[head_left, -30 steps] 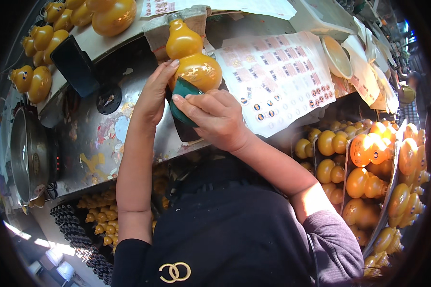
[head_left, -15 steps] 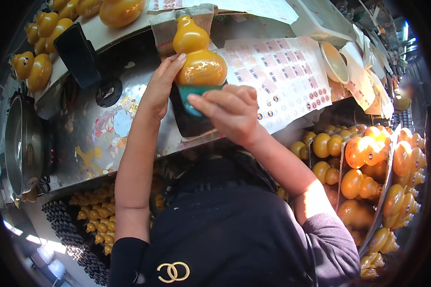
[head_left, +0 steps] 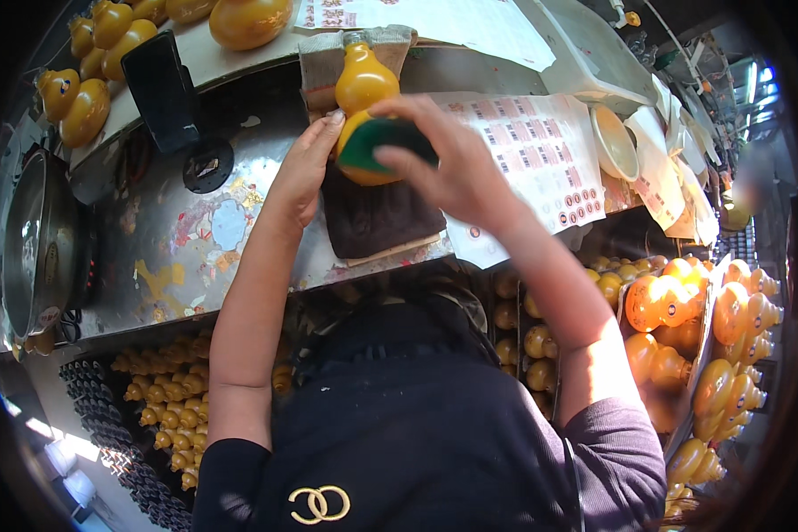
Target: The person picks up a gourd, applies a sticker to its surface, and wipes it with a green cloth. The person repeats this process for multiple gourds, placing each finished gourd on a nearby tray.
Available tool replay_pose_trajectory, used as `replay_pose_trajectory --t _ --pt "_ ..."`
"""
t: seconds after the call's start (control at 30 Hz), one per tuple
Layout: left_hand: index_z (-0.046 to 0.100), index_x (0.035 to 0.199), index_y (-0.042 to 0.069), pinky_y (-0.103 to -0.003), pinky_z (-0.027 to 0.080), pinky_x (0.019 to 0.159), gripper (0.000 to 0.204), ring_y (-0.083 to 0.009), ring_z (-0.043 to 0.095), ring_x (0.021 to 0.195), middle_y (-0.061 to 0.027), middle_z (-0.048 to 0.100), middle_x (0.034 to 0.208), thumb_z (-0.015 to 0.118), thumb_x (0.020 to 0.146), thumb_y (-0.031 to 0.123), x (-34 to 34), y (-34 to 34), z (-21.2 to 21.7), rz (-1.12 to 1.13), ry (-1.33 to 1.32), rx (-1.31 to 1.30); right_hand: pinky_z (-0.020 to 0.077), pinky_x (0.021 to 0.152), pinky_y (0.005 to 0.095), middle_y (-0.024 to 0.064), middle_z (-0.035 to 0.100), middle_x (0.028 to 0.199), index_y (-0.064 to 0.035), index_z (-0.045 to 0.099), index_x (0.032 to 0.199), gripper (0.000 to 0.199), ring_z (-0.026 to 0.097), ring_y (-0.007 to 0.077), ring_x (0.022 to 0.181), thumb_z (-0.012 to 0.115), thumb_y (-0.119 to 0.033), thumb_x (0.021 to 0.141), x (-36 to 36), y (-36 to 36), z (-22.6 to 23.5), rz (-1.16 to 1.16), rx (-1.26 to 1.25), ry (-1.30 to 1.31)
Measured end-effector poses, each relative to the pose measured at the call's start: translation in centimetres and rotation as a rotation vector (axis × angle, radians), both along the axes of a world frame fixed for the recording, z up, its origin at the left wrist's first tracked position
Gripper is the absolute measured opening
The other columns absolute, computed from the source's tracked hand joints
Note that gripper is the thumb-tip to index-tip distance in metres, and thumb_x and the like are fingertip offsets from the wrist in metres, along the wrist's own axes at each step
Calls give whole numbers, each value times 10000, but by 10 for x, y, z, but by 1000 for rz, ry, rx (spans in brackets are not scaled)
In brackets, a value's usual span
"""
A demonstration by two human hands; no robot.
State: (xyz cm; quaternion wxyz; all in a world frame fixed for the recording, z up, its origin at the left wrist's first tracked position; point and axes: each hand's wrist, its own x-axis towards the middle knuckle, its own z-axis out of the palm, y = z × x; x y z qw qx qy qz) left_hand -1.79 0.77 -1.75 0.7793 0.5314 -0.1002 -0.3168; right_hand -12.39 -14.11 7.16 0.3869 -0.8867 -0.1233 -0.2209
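Note:
A glossy yellow gourd-shaped bottle [head_left: 366, 78] lies with its neck toward the far side, on a cloth-covered rest [head_left: 319, 69]. My left hand [head_left: 309, 168] grips the left side of its lower bulb, fingertips by the waist. In my right hand [head_left: 448, 155] is a flat, dark green piece [head_left: 377, 144] with a rounded edge, pinched between thumb and fingers. It lies against the lower bulb and covers much of it; its exact kind cannot be made out. Under the bottle's near end is a dark folded cloth [head_left: 377, 217].
Printed label sheets [head_left: 541, 146] lie right of the bottle. A phone [head_left: 158, 89] stands on a round base at left, near a large round pan [head_left: 40, 248]. More yellow gourd bottles [head_left: 84, 111] stand far left; several others fill crates [head_left: 696, 355] below the table's edge.
My right hand has moved up and over the lower bulb with the green piece, which was beneath its near end before. The left hand keeps its hold. The view has shifted slightly.

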Motion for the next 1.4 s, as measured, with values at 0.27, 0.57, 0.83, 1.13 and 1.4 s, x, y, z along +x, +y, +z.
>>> replay_pose_trajectory --t 0.27,0.57,0.83,1.13,1.4 --pt "535 1246 51 -253 345 981 384 -101 497 1102 -21 589 1157 477 999 340 -2 -3 1 -2 17 22 492 857 344 126 633 1069 -82 553 1181 310 628 270 978 621 -209 906 65 -38 8 177 -211 230" --pt "511 1263 30 -269 356 1005 403 -128 505 1140 -64 575 1200 396 1031 338 -20 -1 1 105 -66 35 474 910 312 88 613 1086 -63 549 1195 322 600 206 1018 621 -202 914 54 -48 8 305 -64 238" --pt "446 1325 23 -283 343 1033 500 -144 483 1182 -99 535 1254 382 1024 417 -29 -13 8 96 -108 -5 473 917 302 84 614 1116 -82 555 1212 365 587 175 1029 644 -256 905 70 -55 -20 129 61 122" --pt "375 1384 6 -298 329 1054 540 -175 460 1220 -123 488 1305 347 1030 412 -37 -14 12 93 -297 143 475 867 293 73 626 1036 -66 563 1156 339 597 161 965 659 -245 884 33 -58 -29 13 310 172" --pt "393 1363 3 -297 338 1048 513 -168 472 1211 -115 504 1286 316 1035 390 -32 -11 6 78 -203 113 458 880 285 61 588 1029 -41 537 1139 339 566 150 979 676 -205 877 27 -51 -29 17 576 106"
